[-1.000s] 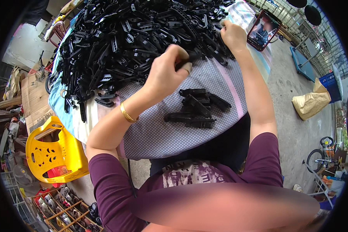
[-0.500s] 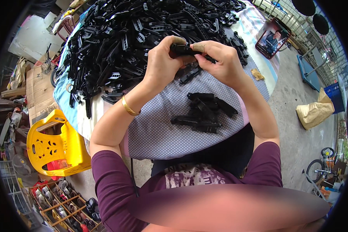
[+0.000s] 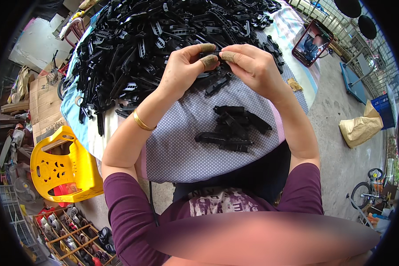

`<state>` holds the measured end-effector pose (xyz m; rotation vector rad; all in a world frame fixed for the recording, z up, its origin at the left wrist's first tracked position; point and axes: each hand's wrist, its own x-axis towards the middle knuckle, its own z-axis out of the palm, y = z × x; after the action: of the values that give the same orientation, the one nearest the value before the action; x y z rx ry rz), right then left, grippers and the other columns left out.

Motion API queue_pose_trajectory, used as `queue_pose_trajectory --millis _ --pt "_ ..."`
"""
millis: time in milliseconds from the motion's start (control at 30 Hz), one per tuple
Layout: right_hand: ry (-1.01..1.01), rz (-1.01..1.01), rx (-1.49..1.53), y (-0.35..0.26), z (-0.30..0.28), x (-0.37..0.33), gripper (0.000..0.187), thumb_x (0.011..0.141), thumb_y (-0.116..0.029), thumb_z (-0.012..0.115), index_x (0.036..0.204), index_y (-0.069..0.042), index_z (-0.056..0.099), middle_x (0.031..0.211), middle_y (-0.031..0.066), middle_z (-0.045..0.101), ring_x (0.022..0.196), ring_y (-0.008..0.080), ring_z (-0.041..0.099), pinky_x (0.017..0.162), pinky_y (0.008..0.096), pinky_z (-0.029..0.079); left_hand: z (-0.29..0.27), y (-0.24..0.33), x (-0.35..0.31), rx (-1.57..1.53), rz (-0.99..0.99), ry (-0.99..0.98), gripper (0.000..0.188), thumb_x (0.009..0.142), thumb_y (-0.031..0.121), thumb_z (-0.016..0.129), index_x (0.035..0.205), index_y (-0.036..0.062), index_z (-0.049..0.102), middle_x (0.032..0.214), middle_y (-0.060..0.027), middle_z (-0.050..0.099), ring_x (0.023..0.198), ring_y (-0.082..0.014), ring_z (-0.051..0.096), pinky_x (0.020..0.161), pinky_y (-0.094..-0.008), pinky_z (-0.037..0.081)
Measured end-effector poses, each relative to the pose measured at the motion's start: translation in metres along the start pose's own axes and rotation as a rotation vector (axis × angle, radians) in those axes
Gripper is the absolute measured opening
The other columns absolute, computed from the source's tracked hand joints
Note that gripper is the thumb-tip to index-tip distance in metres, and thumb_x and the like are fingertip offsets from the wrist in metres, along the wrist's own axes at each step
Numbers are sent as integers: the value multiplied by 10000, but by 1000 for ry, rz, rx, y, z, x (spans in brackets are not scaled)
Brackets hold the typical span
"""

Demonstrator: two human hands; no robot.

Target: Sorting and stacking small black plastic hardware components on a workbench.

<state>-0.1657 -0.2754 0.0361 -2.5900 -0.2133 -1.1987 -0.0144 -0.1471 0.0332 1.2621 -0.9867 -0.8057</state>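
Grey dotted tablecloth (image 3: 177, 159), large jumbled heap of slim black plastic pieces (image 3: 119, 48) at the far side, small black pile (image 3: 236, 126) nearer me.
Left hand (image 3: 188, 66) and right hand (image 3: 255, 68) both pinch one small black part (image 3: 217, 52), mostly hidden between my fingertips, over the heap's near edge. Looks like two-handed fingertip handling; next move probably calls for steady left grip, fine right-finger control.

Soft, bright light glints off black plastic parts (image 3: 180, 32) at 11 o'clock and faintly shadows the polka-dot tablecloth (image 3: 177, 153), while blur smears 5 o'clock and fisheye curvature bends the black-rimmed edges.
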Motion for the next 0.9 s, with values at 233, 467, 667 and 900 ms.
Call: queue_pose_trajectory --millis 233,467,667,900 --pt "34 2 -1 1 -2 6 335 730 -45 706 1051 15 633 1010 140 650 893 254 643 787 312 521 -3 6 -1 211 53 -27 347 854 26 620 1190 -36 563 1070 -102 640 943 -138 626 867 -253 511" --pt "-247 459 425 8 -8 0 426 742 -177 754 1096 14 613 990 99 661 872 152 616 805 266 483 7 15 -10 523 282 -23 378 795 -19 664 1163 -41 582 1043 -81 655 938 -116 616 847 -240 504" --pt "-120 284 115 1 -8 -2 367 714 -131 772 1020 23 640 881 98 673 834 151 624 794 272 486 7 19 -9 667 463 -3 356 791 -25 660 1143 -5 609 1005 -83 671 894 -120 632 805 -234 517" --pt "17 465 738 30 -13 -3 319 864 -200 623 1123 -16 590 959 85 679 888 181 646 813 278 502 8 20 -15 532 290 -86 325 789 -13 661 1111 17 628 954 -93 680 850 -122 639 756 -239 518"
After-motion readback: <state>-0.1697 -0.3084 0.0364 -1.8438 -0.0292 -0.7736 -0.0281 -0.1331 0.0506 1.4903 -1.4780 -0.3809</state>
